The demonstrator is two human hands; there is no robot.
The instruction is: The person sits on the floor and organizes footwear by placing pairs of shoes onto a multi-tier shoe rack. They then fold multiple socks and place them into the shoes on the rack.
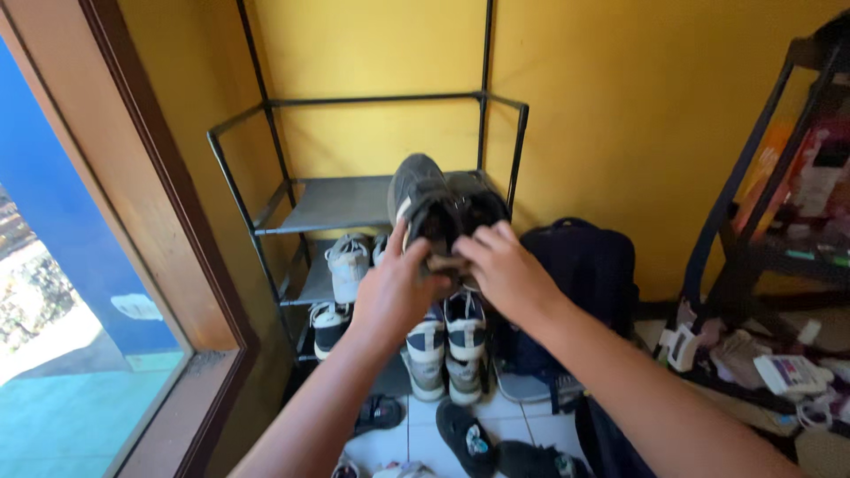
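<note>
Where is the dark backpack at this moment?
In the head view, the dark backpack stands on the floor right of the black shoe rack, against the yellow wall, just behind the right hand.

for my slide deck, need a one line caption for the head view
Both hands, left hand and right hand, hold a pair of dark grey sneakers before a black metal shoe rack.

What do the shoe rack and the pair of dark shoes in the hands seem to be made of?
Shoe rack: thin black tubes, probably painted metal; its grey shelves look like matte fabric, slightly sagging. Dark shoes: likely grey textile or mesh uppers with pale soles, dull finish; too blurred to be sure.
</note>
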